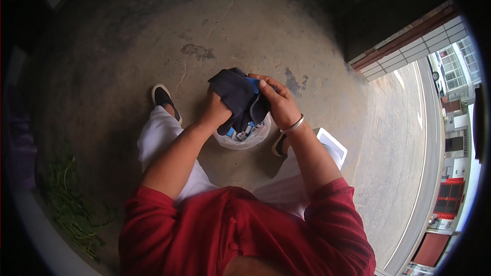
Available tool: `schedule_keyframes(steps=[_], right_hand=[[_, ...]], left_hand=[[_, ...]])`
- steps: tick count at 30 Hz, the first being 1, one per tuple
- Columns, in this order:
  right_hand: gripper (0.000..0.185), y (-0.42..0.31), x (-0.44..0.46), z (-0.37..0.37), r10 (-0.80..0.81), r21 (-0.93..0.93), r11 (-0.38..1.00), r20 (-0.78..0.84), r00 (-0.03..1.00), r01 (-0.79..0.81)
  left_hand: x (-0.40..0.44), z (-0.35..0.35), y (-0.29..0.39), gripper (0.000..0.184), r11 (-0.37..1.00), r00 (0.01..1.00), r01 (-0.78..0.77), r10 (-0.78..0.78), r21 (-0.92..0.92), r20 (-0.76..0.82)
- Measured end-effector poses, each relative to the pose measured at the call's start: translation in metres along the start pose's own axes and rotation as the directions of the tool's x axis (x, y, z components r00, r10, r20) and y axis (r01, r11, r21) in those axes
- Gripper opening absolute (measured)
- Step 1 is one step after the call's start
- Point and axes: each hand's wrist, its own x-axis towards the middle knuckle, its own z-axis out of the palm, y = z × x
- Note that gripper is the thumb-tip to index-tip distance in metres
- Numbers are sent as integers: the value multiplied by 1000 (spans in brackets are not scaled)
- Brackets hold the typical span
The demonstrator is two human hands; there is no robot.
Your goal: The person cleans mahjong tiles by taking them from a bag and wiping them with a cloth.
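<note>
A dark navy cloth (232, 89) with a bright blue patch near its right side is held up in front of me. My left hand (217, 108) grips its left side, its fingers partly hidden under the fabric. On the right, my right hand (277, 98) pinches the cloth by the blue part, thumb on top; a silver bangle is on that wrist. Just below the cloth is a clear plastic bag (244, 144) with small blue and white pieces inside. The cloth hangs over the bag's far edge.
A white box (332, 146) stands beside my right knee. Green leafy stalks (71, 207) lie on the concrete floor (204, 36) at the left. My shoes are on either side of the bag. A tiled wall edge (409, 48) and a road are at the right.
</note>
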Motion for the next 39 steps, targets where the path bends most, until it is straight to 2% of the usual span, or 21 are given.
schedule_keyframes(steps=[4,7,10,13,15,16,18,19,21,23,25,26,28,31,35,38,39], right_hand=[[39,0,1,-1,9,22,1000,-9,1000,-9],[39,-2,-1,1,17,56,998,-3,1000,-17],[41,-7,-3,3,-1,9,1000,-1,1000,1],[42,-8,-4,5,-21,-78,997,-10,1000,20],[42,-6,-4,6,-89,-178,980,17,996,90],[43,-4,-3,4,-149,-296,942,48,988,157],[46,3,-3,0,-253,-510,812,130,959,284],[48,4,-2,-2,-284,-548,774,149,947,318],[46,4,-3,2,-345,-552,753,134,929,359],[44,1,-5,5,-374,-558,739,124,919,376],[42,-1,-5,6,-371,-561,739,125,920,374],[40,0,-5,6,-341,-517,783,107,934,345],[36,3,-4,5,-278,-423,861,76,958,283],[32,3,-2,-5,-72,-244,968,-72,995,52],[33,-11,-4,-7,-18,-29,1000,-196,980,13],[33,-6,-3,-7,15,156,988,-116,993,3],[33,-7,-4,-5,-15,89,996,-109,994,25]], left_hand=[[-3,-3,-11,13,997,999,-25,28,78,-44],[2,-10,-7,13,955,994,-104,92,279,56],[3,-7,3,9,991,994,106,-105,78,-16],[1,2,9,8,876,892,413,-445,-249,-83],[3,3,13,8,824,852,491,-522,-284,-39],[4,3,15,8,794,830,528,-557,-299,-14],[3,2,14,8,825,888,444,-457,-349,48],[2,1,12,8,835,911,402,-404,-375,76],[4,-3,5,7,970,973,223,-215,-95,87],[6,-3,0,7,993,992,83,-90,87,86],[6,-2,-3,6,984,999,25,-31,176,30],[4,-1,-4,10,984,985,170,-169,53,-14],[-1,3,-3,19,882,896,424,-442,-205,-49],[2,3,-2,22,730,800,529,-599,-433,-32],[9,5,7,11,892,921,377,-390,-251,-3],[4,12,8,9,963,973,221,-207,-155,102],[2,15,8,9,978,979,165,-147,-127,142]])
